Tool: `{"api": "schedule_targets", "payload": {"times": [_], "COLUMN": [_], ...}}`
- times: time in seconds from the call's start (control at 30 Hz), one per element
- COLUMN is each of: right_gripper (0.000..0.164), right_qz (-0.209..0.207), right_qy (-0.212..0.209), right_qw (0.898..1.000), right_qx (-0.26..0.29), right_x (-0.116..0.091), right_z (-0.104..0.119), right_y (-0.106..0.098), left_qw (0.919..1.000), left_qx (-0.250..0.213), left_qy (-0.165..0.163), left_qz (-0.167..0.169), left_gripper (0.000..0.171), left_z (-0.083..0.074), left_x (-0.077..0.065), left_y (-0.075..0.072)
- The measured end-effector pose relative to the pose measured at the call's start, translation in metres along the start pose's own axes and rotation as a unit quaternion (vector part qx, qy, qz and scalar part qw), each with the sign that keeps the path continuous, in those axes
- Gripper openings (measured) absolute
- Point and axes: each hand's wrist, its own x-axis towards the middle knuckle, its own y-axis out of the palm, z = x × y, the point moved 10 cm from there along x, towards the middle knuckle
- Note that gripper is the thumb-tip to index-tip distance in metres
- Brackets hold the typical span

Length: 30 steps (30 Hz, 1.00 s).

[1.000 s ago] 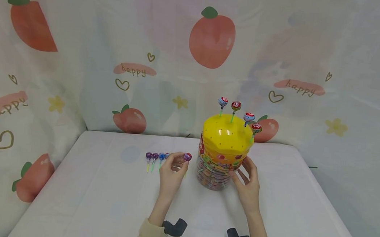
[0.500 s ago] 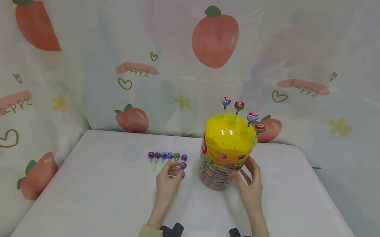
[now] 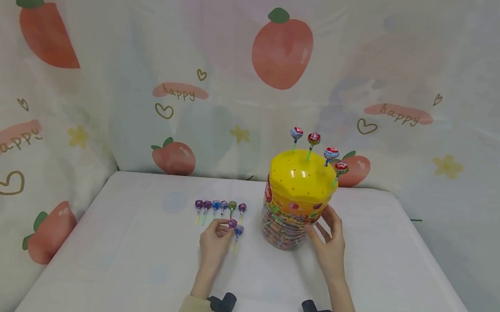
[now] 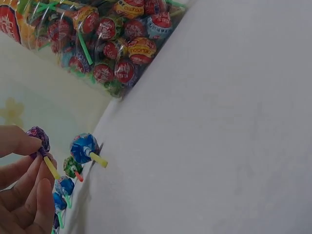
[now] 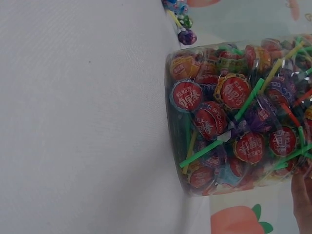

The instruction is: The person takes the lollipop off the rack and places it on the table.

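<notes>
My left hand (image 3: 214, 247) pinches a purple-wrapped lollipop (image 4: 39, 139) between thumb and fingers, its yellow stick angled downward in the left wrist view. Just right of it on the table lies a blue-wrapped lollipop (image 3: 238, 230) with a yellow stick. A big clear jar (image 3: 281, 232), filled with lollipops, stands to the right under a yellow lid (image 3: 300, 176) with small holes. My right hand (image 3: 331, 247) holds the jar's right side, thumb toward the front; some fingers are partly hidden behind it. Several lollipops (image 3: 314, 139) stand upright in the lid's far and right edge.
A row of several lollipops (image 3: 215, 205) lies on the white-covered table (image 3: 120, 243), behind my left hand. A patterned cloth (image 3: 222, 54) hangs behind the table. Black wrist mounts (image 3: 224, 303) sit on both forearms.
My left hand has moved left and toward me, away from the jar, with the purple lollipop, uncovering the row and the blue lollipop. My right hand stays on the jar.
</notes>
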Motion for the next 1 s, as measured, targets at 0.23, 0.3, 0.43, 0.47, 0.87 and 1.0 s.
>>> {"api": "schedule_targets", "payload": {"times": [0.23, 0.3, 0.43, 0.47, 0.87, 1.0], "right_gripper": [0.07, 0.07, 0.069, 0.069, 0.07, 0.069], "right_qz": [-0.004, -0.003, -0.001, -0.001, -0.003, -0.004], "right_qy": [-0.001, -0.002, -0.004, -0.004, 0.002, 0.007], "right_qw": [1.0, 1.0, 1.0, 1.0, 1.0, 1.0], "right_qx": [-0.011, -0.012, -0.01, -0.009, -0.014, -0.016], "right_x": [0.0, 0.0, 0.0, 0.0, 0.001, 0.002], "right_z": [0.0, 0.0, 0.001, 0.001, -0.001, -0.002], "right_y": [-0.002, -0.002, -0.001, -0.001, 0.0, 0.0], "left_qw": [0.9983, 0.9969, 0.9944, 0.9938, 0.9869, 0.9869], "left_qx": [0.051, 0.071, 0.096, 0.101, 0.155, 0.156], "left_qy": [-0.016, -0.024, -0.036, -0.037, -0.033, -0.026], "left_qz": [-0.022, -0.023, -0.025, -0.027, -0.029, -0.031], "left_gripper": [0.02, 0.02, 0.018, 0.018, 0.018, 0.018], "left_z": [0.012, 0.014, 0.017, 0.017, 0.012, 0.011], "left_x": [0.005, 0.005, 0.005, 0.005, 0.004, 0.003], "left_y": [-0.007, -0.007, -0.007, -0.006, -0.001, -0.001]}}
